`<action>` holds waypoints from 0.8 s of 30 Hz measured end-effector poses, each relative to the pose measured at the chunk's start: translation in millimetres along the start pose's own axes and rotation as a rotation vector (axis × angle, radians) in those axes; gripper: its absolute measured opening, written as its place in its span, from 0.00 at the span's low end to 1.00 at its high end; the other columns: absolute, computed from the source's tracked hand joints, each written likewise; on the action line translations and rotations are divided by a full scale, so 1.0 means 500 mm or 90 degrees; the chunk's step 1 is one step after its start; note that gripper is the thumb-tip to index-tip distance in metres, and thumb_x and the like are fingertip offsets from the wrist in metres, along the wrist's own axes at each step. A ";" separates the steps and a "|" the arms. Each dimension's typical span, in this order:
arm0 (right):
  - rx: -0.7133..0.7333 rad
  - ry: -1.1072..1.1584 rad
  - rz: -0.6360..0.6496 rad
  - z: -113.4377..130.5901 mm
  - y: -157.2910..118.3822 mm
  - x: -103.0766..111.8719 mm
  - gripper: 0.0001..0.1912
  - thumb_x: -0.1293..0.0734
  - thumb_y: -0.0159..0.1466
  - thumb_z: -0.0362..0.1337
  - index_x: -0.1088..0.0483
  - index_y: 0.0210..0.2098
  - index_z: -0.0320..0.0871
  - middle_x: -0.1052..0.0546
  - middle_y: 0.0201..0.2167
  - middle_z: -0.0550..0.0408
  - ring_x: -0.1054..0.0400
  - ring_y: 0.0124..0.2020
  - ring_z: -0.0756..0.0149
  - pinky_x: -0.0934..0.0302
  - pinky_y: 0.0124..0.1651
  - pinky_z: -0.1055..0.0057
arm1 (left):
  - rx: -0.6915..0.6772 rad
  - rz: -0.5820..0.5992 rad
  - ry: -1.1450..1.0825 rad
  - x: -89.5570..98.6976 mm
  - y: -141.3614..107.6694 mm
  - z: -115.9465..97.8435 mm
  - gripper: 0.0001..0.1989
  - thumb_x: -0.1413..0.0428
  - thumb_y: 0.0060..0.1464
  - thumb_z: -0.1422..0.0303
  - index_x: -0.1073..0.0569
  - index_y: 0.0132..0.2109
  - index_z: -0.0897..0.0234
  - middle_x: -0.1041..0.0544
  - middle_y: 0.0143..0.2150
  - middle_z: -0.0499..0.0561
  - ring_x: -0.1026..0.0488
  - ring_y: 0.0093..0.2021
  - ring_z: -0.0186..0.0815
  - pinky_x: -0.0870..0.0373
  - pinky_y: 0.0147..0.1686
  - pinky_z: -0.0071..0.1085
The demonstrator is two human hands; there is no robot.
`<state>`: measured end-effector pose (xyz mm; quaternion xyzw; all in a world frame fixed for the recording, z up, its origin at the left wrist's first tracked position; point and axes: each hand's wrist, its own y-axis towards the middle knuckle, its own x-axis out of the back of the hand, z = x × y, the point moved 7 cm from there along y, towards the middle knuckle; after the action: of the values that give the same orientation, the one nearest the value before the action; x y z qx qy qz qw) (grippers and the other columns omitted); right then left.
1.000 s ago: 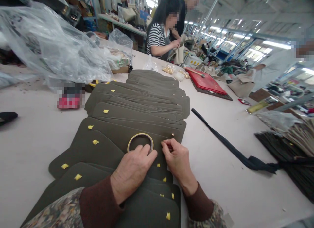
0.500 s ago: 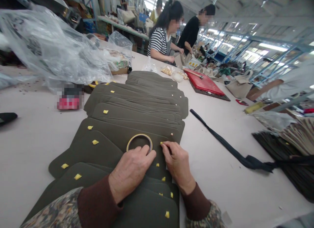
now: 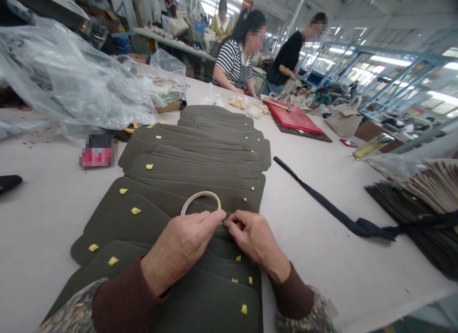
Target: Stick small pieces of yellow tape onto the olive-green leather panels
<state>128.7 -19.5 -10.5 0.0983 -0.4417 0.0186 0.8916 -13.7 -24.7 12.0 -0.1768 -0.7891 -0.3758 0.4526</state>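
My left hand (image 3: 181, 249) is closed around a roll of yellow tape (image 3: 201, 194), whose ring stands up behind the fingers. Close to its fingertips, my right hand (image 3: 255, 237) pinches with thumb and forefinger; what sits in the pinch is too small to make out. Both hands are over a row of overlapping dark olive panels (image 3: 143, 228) with rounded corners. Small yellow tape pieces (image 3: 136, 211) stick to several panels. Tiny metal studs (image 3: 245, 199) show along their right side.
Clear plastic bags (image 3: 78, 75) heap up at the left. A red board (image 3: 295, 117) with a hammer on it lies farther back. To the right are a black strap (image 3: 322, 204) and stacked dark pieces (image 3: 404, 218). People (image 3: 236, 61) work across the table.
My right hand has come off the panel's edge and in toward my left hand. My left hand's fingers have straightened somewhat, still holding the tape roll. The view has shifted slightly.
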 end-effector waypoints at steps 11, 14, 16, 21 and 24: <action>0.243 0.175 -0.110 0.076 -0.040 0.057 0.09 0.37 0.64 0.28 0.29 0.42 0.43 0.23 0.38 0.50 0.30 0.39 0.64 0.34 0.42 0.69 | -0.042 -0.050 -0.015 0.007 0.001 -0.027 0.18 0.57 0.66 0.67 0.43 0.60 0.68 0.19 0.36 0.51 0.21 0.30 0.33 0.28 0.29 0.26; 0.279 0.116 -0.132 0.086 -0.044 0.055 0.08 0.39 0.64 0.27 0.29 0.37 0.43 0.24 0.31 0.53 0.30 0.33 0.66 0.34 0.38 0.70 | -0.033 -0.041 -0.020 0.004 -0.001 -0.033 0.15 0.57 0.66 0.67 0.41 0.58 0.66 0.20 0.34 0.49 0.22 0.28 0.33 0.30 0.26 0.26; 0.291 0.074 -0.159 0.087 -0.049 0.054 0.08 0.40 0.63 0.27 0.31 0.34 0.43 0.26 0.28 0.54 0.32 0.30 0.67 0.35 0.35 0.71 | -0.020 -0.022 -0.037 0.002 -0.001 -0.033 0.12 0.57 0.66 0.67 0.39 0.55 0.63 0.21 0.35 0.48 0.22 0.29 0.33 0.31 0.26 0.26; 0.268 0.015 -0.237 0.087 -0.067 0.056 0.09 0.40 0.61 0.26 0.31 0.30 0.42 0.27 0.25 0.54 0.33 0.26 0.67 0.38 0.31 0.71 | 0.004 0.013 -0.092 0.003 0.003 -0.032 0.06 0.56 0.66 0.69 0.34 0.43 0.60 0.24 0.31 0.44 0.24 0.28 0.31 0.34 0.26 0.27; 0.150 0.108 -0.232 0.075 -0.064 0.058 0.07 0.38 0.59 0.28 0.30 0.27 0.41 0.27 0.23 0.56 0.34 0.24 0.69 0.38 0.28 0.73 | -0.013 -0.003 -0.071 0.007 0.009 -0.039 0.08 0.56 0.65 0.71 0.34 0.38 0.61 0.27 0.28 0.44 0.27 0.26 0.32 0.36 0.25 0.28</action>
<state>120.6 -59.6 29.5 0.2777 -0.3350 -0.0832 0.8965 -1.3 -36.6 23.0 -0.1999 -0.8099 -0.3743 0.4050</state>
